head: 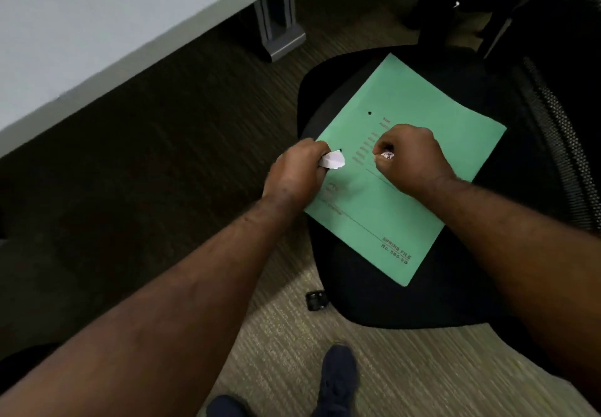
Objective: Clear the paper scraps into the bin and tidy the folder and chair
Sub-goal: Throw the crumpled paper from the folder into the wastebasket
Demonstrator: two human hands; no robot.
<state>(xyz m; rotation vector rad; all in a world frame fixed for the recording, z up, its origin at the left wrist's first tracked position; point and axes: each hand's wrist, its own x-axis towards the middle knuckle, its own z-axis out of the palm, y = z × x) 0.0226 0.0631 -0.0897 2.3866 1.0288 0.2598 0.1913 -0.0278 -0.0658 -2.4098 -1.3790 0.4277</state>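
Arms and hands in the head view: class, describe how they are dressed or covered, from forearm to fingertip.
Both forearms are bare, with no sleeves in view. The left hand and right hand wear no gloves. No watch, bracelet or ring shows on either wrist or hand.

green folder (403,195) printed "SPRING FILE" near its corner, number line beneath too blurred to read

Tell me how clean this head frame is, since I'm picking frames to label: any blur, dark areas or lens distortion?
Head view: the green folder on the chair seat is evenly lit, but its print is soft. The left hand and right hand, each closed on a paper scrap, look slightly blurred. The floor under the desk lies in deep shadow. The desk edge bows from the wide-angle lens.
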